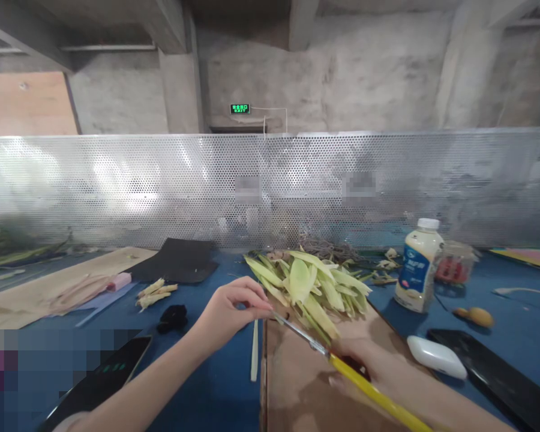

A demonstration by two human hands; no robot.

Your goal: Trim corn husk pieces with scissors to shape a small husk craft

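My left hand is closed in a pinch, thumb against fingers, right at the tip of a long slim tool. What sits between those fingertips is too small to make out. Below them runs a narrow pale green strip; I cannot tell whether it is held or lies on the table. My right hand grips the tool with the yellow handle and thin metal front, slanting up to the left. Just beyond both hands a heap of pale green corn husks rests on a brown board.
On the blue table, a white-capped bottle, a clear tub, a white case and a black phone-like slab stand right. At left are black paper, pale husk pieces and a phone. A perforated metal screen closes the back.
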